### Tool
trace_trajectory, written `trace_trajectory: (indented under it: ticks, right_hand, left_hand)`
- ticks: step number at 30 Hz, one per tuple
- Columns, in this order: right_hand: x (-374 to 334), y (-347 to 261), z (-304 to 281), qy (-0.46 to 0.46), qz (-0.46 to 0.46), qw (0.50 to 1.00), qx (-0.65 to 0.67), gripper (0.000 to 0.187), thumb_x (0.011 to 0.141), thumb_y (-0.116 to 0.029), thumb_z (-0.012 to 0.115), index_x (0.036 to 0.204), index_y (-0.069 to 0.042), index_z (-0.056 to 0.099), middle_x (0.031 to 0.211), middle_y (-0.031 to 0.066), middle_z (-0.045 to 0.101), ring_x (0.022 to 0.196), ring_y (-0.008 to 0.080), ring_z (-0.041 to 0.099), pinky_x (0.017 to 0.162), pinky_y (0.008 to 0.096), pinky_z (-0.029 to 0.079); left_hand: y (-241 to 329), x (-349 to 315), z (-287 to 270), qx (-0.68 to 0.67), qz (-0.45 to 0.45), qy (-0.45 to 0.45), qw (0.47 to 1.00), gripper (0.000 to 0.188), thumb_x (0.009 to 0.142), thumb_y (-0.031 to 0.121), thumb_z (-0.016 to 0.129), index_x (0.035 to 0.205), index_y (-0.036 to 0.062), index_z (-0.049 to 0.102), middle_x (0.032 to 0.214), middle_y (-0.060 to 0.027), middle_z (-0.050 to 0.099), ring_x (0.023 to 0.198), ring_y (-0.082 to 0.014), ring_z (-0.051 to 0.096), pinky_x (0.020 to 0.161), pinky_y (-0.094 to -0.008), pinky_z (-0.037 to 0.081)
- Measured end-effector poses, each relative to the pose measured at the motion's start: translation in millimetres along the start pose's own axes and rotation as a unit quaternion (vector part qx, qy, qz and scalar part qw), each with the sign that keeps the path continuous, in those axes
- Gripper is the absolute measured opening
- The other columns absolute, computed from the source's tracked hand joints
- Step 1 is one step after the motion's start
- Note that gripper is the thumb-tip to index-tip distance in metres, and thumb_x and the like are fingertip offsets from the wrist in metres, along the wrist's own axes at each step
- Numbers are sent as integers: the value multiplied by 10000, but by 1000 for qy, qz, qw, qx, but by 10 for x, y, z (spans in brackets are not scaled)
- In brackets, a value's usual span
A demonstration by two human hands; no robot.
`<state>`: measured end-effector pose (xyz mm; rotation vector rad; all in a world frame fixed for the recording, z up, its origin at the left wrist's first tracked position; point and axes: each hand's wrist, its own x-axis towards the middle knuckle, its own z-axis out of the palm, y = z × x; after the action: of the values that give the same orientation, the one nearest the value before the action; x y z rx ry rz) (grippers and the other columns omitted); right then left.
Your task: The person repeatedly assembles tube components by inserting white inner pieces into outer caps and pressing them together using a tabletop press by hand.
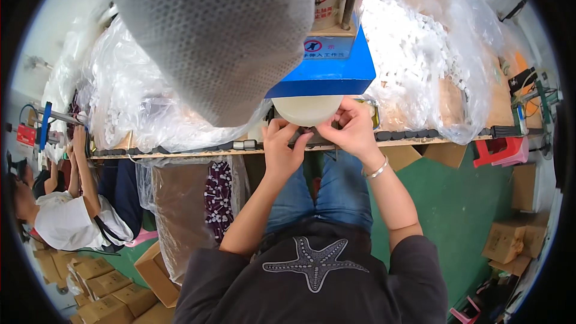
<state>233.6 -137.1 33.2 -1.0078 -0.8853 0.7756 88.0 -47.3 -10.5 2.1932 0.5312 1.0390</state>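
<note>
My left hand (pixel 282 149) and my right hand (pixel 355 132) meet at the table's front edge, just under a pale, translucent round cover (pixel 307 110). That cover juts from the lower front of a blue machine (pixel 336 75). Thumb and fingers of the left hand come together in a pinch. The right hand's thumb and forefinger also close at the cover's lower rim. Something small and dark shows between the fingertips, too little visible to name. A large whitish textured fabric-like thing (pixel 222 36) close to the camera hides the machine's left side.
Clear plastic bags of small white parts lie left (pixel 138 96) and right (pixel 414 54) on the table. Below its edge stands a plastic-lined box with purple-and-white parts (pixel 219 198). A person (pixel 84 222) works at left. Red and pink stools (pixel 501 150) and cardboard boxes (pixel 504 241) stand right.
</note>
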Motion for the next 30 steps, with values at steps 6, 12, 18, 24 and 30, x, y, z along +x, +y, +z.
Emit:
trace_trajectory:
  ticks: [6, 12, 18, 24, 30]
  right_hand:
    - [-31, 43, 50, 1, -7, 999, -42, 236, 792, 20, 714, 1015, 21, 635, 874, -8, 646, 719, 28, 560, 640, 184, 466]
    - [-17, 62, 83, -9, -13, 979, -202, 215, 783, -27, 737, 980, -2, 654, 782, -39, 608, 681, 27, 522, 614, 193, 446]
    - [-59, 193, 71, -6, 46, 994, -96, 305, 761, -55, 776, 1028, -1, 639, 783, -42, 586, 678, 25, 503, 593, 195, 431]
    - [-575, 94, -272, 81, 52, 992, -85, 651, 780, 80, 715, 1373, 1, 456, 1078, 103, 652, 717, 31, 529, 648, 190, 469]
    - [-1137, -124, -635, 108, 89, 985, -100, 406, 820, 73, 681, 1214, 11, 605, 990, 79, 687, 732, 24, 574, 661, 163, 470]
  left_hand:
    - [-10, -138, 80, 16, -65, 48, 997, 330, 743, 85, 752, 1070, 74, 707, 998, -83, 627, 912, -233, 541, 817, -361, 369]
    - [0, -89, 23, 14, -51, 17, 998, 367, 716, 57, 744, 1080, 64, 692, 991, -89, 637, 971, -244, 556, 829, -368, 366]
    - [22, -83, 9, 13, -44, 16, 999, 366, 717, 51, 732, 1080, 61, 688, 1013, -94, 645, 972, -248, 557, 833, -375, 361]
    - [89, -134, -105, -24, -66, 51, 996, 431, 700, 98, 799, 1112, 55, 680, 1004, -83, 670, 1017, -255, 559, 876, -372, 427]
    - [-35, -373, -295, -47, -9, 62, 997, 508, 696, -21, 781, 1178, -32, 619, 1065, -103, 690, 1049, -228, 538, 916, -344, 445]
